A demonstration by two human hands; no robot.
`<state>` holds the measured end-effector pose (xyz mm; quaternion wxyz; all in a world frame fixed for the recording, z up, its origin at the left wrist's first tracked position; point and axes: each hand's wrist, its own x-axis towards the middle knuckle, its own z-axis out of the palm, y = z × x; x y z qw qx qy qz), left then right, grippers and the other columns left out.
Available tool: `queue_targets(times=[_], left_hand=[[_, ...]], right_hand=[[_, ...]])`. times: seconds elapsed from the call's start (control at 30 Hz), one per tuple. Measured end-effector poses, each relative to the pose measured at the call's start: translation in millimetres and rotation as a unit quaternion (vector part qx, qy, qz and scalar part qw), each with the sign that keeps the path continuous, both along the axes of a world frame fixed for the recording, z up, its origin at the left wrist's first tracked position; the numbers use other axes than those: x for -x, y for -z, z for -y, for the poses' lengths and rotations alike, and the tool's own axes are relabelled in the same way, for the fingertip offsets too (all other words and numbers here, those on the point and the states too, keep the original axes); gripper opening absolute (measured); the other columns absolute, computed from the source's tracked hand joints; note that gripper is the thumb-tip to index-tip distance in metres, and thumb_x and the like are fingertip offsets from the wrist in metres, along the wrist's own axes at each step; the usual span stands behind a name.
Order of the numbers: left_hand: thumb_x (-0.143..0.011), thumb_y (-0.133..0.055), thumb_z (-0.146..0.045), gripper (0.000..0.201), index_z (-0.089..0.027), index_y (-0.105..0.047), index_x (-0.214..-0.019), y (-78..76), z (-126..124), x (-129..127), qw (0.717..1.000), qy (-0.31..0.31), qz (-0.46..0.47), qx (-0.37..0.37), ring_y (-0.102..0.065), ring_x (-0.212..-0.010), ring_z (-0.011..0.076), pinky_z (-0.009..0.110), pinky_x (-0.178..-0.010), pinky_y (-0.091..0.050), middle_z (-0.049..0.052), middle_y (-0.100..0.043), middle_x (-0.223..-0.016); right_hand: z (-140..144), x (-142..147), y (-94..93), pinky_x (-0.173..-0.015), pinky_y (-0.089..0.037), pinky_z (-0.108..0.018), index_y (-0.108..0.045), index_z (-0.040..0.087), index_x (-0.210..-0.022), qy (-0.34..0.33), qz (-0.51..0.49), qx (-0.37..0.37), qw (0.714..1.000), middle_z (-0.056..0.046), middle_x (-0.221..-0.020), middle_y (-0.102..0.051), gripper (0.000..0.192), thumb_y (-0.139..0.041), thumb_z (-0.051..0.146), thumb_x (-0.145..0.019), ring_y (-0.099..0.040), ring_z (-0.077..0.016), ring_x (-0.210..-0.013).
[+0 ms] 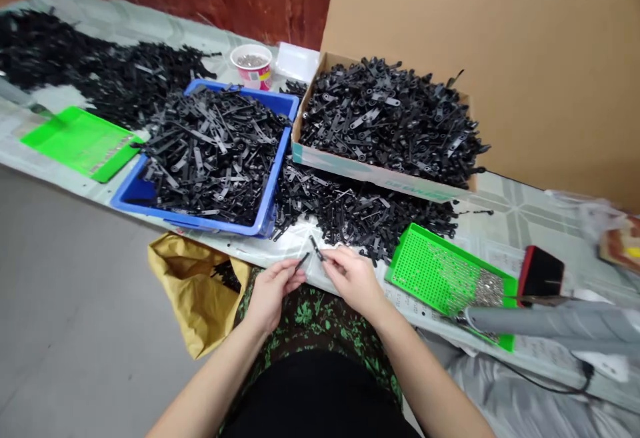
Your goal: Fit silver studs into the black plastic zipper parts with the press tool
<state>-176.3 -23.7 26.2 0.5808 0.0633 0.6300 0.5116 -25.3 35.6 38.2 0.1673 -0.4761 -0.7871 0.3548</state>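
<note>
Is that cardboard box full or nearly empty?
Full: the cardboard box is heaped with black strips, piled above its rim.

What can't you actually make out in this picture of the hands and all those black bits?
- Small black strip in the left hand: too small and blurred to show its shape, head view.
- Second black piece at the right hand: its fingers hide how it is gripped.
- Yellow bag: its contents lie in shadow.
- Pink cup: its contents are too small to identify.

Two hands meet near the table edge. The left hand point(271, 289) and the right hand point(353, 278) each pinch a small black strip point(315, 246).
</note>
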Motion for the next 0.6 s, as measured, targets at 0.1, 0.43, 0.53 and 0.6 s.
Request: queue_targets(times=[0.1, 0.43, 0.53, 0.6], left_hand=[[-0.051, -0.080, -0.023, 0.023, -0.015, -0.071, -0.071, -2.1, -10.1, -9.0, 0.999, -0.006, 0.035, -0.010, -0.064, -0.057, 0.0115, 0.022, -0.057, -0.051, 0.001, -0.070, -0.069], [-0.045, -0.080, -0.020, 0.022, -0.014, -0.070, -0.064, -15.9, -24.3, -32.6, 0.998, -0.019, 0.056, 0.001, -0.062, -0.051, 0.0106, 0.019, -0.050, -0.047, -0.001, -0.067, -0.060], [-0.046, -0.079, -0.018, 0.019, -0.013, -0.072, -0.063, -18.4, -26.0, -33.8, 0.999, -0.004, 0.052, 0.010, -0.059, -0.048, 0.0091, 0.017, -0.043, -0.040, 0.001, -0.066, -0.060], [-0.045, -0.079, -0.017, 0.018, -0.012, -0.072, -0.062, -19.4, -26.7, -34.8, 0.998, 0.002, 0.056, 0.010, -0.056, -0.046, 0.0081, 0.016, -0.040, -0.038, 0.000, -0.065, -0.057]], right_hand=[[7.4, -15.1, 1.5, -0.058, -0.051, -0.025, -0.065, 0.020, -0.115, -0.027, -0.161, 0.076, 0.984, -0.004, -0.080, -0.062, 0.031, -0.048, 0.022, -0.089, -0.058, -0.0120, -0.065], [-1.9, -30.4, 15.1, -0.057, -0.051, -0.026, -0.075, 0.021, -0.089, 0.033, -0.286, 0.186, 0.939, -0.002, -0.073, -0.063, 0.017, -0.062, 0.027, -0.080, -0.061, -0.0109, -0.060], [-1.8, -29.1, 16.0, -0.056, -0.051, -0.025, -0.075, 0.022, -0.089, 0.051, -0.291, 0.178, 0.939, -0.001, -0.071, -0.064, 0.017, -0.062, 0.026, -0.080, -0.059, -0.0101, -0.058], [1.1, -26.4, 17.0, -0.057, -0.051, -0.025, -0.075, 0.021, -0.090, 0.062, -0.287, 0.174, 0.940, -0.002, -0.073, -0.066, 0.018, -0.061, 0.024, -0.080, -0.059, -0.0098, -0.057]])
